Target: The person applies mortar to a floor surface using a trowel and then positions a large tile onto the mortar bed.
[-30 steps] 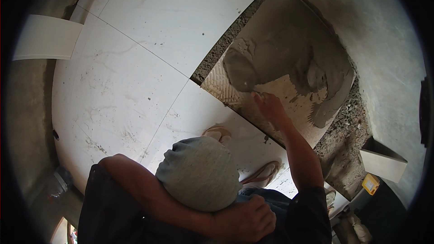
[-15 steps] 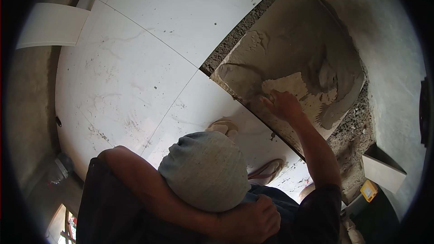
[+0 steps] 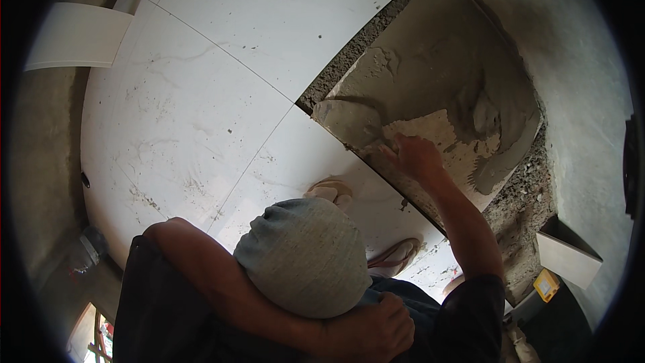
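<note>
- The right hand (image 3: pixel 413 154) looks closed around the handle end of a mortar-coated trowel (image 3: pixel 346 121), whose blade lies just to its left; the handle itself is mostly hidden.
- The left hand (image 3: pixel 376 326), below the right, curls with its fingers drawn in; whether it grips anything, I cannot tell.
- Spreading well here probably calls for a shallow blade angle and steady pressure, drawing mortar from the thick areas beyond the right hand toward the thin patch just above it.
- Light strokes near the corner, to the right hand's left, should keep mortar off the white floor tiles (image 3: pixel 181 94).
- The large tile slab (image 3: pixel 433 128) lies beneath and beyond the right hand, largely covered by wet grey mortar (image 3: pixel 437 47).
- Its coat looks uneven: smooth beyond the hand, lumpy and swirled to the upper right, with a beige patch showing beside the fingers and a jagged mortar edge to their right.
</note>
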Demonstrator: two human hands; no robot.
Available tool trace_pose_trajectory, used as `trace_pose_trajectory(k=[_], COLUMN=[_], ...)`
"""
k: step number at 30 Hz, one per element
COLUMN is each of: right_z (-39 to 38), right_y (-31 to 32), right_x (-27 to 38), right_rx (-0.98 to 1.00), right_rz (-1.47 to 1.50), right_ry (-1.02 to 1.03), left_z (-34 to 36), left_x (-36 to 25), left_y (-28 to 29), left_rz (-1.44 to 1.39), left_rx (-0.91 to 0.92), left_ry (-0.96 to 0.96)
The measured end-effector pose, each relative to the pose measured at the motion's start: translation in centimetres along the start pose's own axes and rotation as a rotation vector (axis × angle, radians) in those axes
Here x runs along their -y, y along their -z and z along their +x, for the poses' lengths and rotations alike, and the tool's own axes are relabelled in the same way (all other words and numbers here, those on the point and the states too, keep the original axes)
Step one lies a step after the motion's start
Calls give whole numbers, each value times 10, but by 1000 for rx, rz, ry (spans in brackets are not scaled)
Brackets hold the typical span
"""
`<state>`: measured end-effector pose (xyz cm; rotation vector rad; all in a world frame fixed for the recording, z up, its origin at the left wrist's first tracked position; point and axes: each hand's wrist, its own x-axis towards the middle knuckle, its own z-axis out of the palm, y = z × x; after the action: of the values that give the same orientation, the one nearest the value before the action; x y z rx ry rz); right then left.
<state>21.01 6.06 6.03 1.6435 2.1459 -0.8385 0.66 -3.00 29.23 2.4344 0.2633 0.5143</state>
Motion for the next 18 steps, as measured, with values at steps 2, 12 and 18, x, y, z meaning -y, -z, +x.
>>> trace_pose_trajectory(k=[2, 12, 18], right_z=[0, 10, -21], right_y=[0, 32, 0], right_x=[5, -40, 16], right_rx=[-28, -345, -160], right_rz=[-52, -7, 117], right_ry=[-28, -377, -153], left_z=[-1, -3, 0], left_x=[-1, -4, -5], left_y=[-2, -4, -9], left_rz=[-30, -73, -97], left_rx=[9, -6, -30], left_ry=[-9, -8, 11])
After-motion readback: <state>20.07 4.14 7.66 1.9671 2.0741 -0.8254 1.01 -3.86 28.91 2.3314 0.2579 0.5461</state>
